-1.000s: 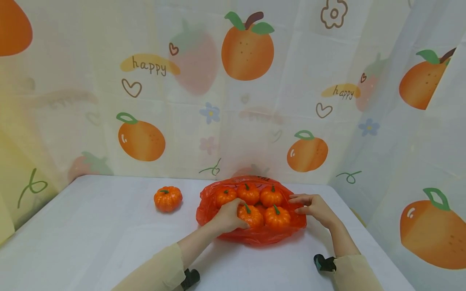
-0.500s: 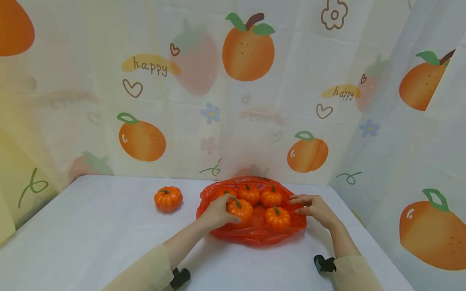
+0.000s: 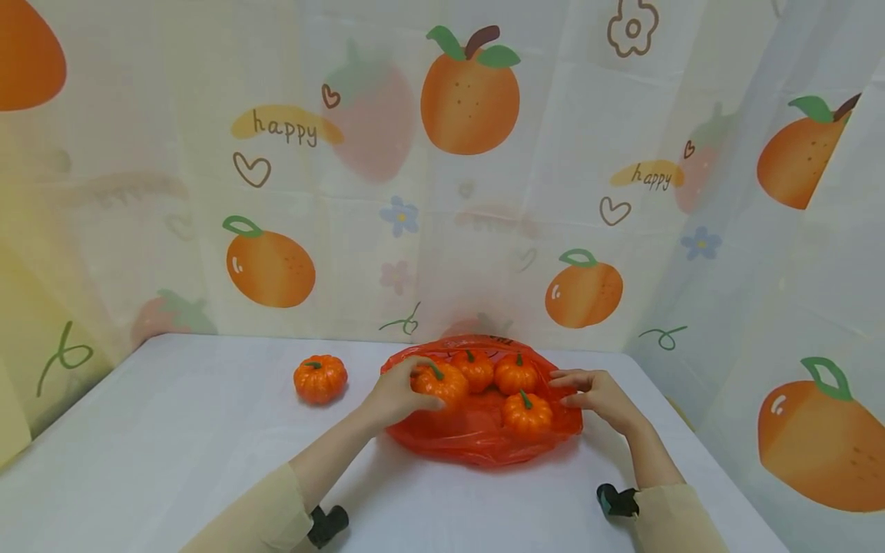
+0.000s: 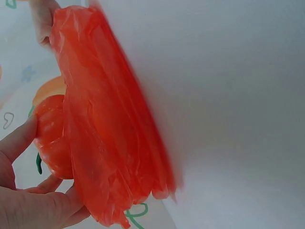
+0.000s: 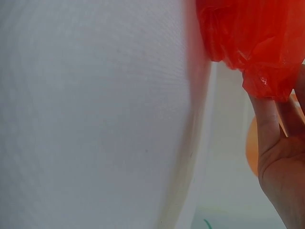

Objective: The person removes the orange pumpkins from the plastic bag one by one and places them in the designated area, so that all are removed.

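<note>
My left hand [image 3: 396, 397] grips a small orange pumpkin [image 3: 444, 385] with a green stem, raised at the left side of a red plastic bag [image 3: 463, 445]. In the left wrist view, thumb and fingers span this pumpkin [image 4: 53, 143] just above the bag's rim. Three other pumpkins show inside the open bag: a back one [image 3: 472, 372], a right one [image 3: 516, 375] and a front one [image 3: 528, 415]. At the bag's right edge, my right hand [image 3: 603, 397] holds the rim; the right wrist view shows fingers behind the red plastic [image 5: 267, 76].
One more pumpkin [image 3: 320, 379] sits on the white table [image 3: 228, 453], left of the bag. Behind the table hangs a fruit-print curtain [image 3: 359, 261], which continues along the right side. Dark wrist-worn devices show below both hands.
My left hand has lifted the pumpkin from the bag's front middle and carried it left and slightly up, covering the one at the back left. The right hand stays at the rim.
</note>
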A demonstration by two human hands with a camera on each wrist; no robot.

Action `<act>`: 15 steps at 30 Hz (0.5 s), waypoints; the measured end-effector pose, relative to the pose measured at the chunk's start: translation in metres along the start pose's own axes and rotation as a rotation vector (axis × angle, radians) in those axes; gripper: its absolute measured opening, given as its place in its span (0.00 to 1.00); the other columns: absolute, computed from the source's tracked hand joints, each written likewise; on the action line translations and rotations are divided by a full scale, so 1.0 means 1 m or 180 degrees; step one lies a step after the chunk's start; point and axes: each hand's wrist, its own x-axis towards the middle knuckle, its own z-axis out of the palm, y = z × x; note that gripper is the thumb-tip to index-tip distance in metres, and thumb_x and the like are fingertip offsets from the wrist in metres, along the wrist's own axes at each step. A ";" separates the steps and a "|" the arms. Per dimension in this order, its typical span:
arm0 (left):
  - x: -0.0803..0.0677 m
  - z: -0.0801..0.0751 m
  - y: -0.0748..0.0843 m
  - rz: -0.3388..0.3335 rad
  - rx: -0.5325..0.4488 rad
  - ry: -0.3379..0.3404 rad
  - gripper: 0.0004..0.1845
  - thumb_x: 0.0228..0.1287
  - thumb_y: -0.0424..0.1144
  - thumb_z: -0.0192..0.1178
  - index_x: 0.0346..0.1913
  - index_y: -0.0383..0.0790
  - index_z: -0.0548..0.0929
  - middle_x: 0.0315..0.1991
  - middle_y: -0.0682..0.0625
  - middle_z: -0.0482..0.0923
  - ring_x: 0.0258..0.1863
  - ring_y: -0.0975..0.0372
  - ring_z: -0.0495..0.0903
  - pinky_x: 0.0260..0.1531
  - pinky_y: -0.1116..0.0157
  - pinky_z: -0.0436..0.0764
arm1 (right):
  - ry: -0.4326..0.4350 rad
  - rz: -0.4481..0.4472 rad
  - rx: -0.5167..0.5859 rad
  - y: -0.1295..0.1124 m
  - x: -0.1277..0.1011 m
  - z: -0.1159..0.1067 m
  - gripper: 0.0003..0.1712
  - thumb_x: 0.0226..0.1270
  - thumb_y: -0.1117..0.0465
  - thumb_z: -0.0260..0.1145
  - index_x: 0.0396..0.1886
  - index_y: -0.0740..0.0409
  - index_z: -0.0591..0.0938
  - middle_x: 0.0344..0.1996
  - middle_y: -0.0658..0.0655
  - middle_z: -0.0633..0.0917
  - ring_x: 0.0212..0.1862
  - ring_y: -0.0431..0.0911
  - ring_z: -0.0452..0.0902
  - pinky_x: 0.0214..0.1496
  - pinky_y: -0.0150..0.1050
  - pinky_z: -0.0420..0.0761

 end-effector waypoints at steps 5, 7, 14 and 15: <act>0.001 -0.008 -0.004 -0.0033 -0.0043 0.0135 0.36 0.53 0.44 0.73 0.66 0.45 0.73 0.67 0.44 0.73 0.66 0.48 0.70 0.66 0.44 0.73 | -0.0007 -0.0009 -0.0036 -0.001 0.000 0.000 0.21 0.60 0.65 0.63 0.54 0.62 0.84 0.66 0.66 0.76 0.71 0.65 0.64 0.58 0.48 0.84; 0.002 -0.011 -0.006 -0.0037 -0.0049 0.0166 0.37 0.53 0.44 0.73 0.67 0.46 0.73 0.67 0.42 0.73 0.66 0.47 0.71 0.66 0.43 0.72 | -0.0007 -0.0001 -0.0040 -0.002 0.000 0.000 0.21 0.60 0.65 0.63 0.54 0.62 0.84 0.66 0.66 0.76 0.71 0.65 0.64 0.58 0.48 0.84; -0.003 -0.025 -0.004 0.0017 -0.0113 0.0206 0.37 0.54 0.45 0.72 0.69 0.48 0.72 0.67 0.41 0.73 0.67 0.45 0.70 0.65 0.42 0.73 | -0.0016 -0.0021 -0.0061 -0.001 -0.001 -0.001 0.21 0.60 0.65 0.63 0.54 0.62 0.85 0.66 0.66 0.77 0.71 0.65 0.65 0.58 0.48 0.84; -0.004 -0.027 -0.004 0.0036 -0.0126 0.0214 0.37 0.54 0.45 0.72 0.69 0.49 0.72 0.68 0.42 0.73 0.68 0.45 0.70 0.65 0.42 0.73 | -0.0022 -0.0029 -0.0062 -0.001 -0.001 -0.001 0.21 0.60 0.65 0.64 0.54 0.62 0.85 0.65 0.66 0.77 0.71 0.65 0.65 0.58 0.48 0.84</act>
